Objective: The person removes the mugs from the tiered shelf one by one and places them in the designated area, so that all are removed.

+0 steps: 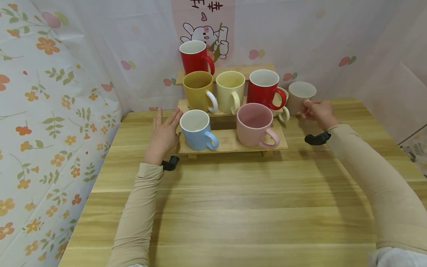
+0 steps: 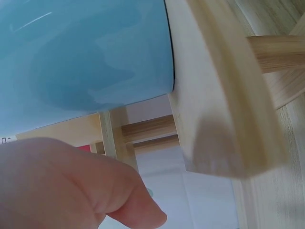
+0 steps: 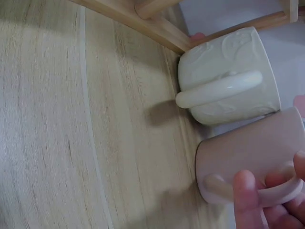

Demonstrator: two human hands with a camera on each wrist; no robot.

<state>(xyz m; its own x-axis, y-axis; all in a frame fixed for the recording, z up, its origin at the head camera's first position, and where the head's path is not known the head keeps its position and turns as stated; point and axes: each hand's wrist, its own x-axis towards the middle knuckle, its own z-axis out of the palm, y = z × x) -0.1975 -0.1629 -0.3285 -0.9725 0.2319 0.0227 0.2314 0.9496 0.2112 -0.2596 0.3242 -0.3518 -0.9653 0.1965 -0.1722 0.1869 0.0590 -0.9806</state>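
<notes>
At the right end of the shelf, my right hand grips the handle of a pale pinkish-beige mug, which stands upright on the table. Close beside that mug is a cream mug with a raised pattern; in the head view it is mostly hidden behind other mugs. My left hand lies at the left end of the stepped wooden shelf, fingers extended and holding nothing. Nearest to it, a light blue mug sits on the lowest step. In the left wrist view my thumb shows below this mug.
A pink mug shares the lowest step. Mustard, pale yellow and red mugs line the middle step. Another red mug stands on top. A patterned curtain hangs behind the wooden table.
</notes>
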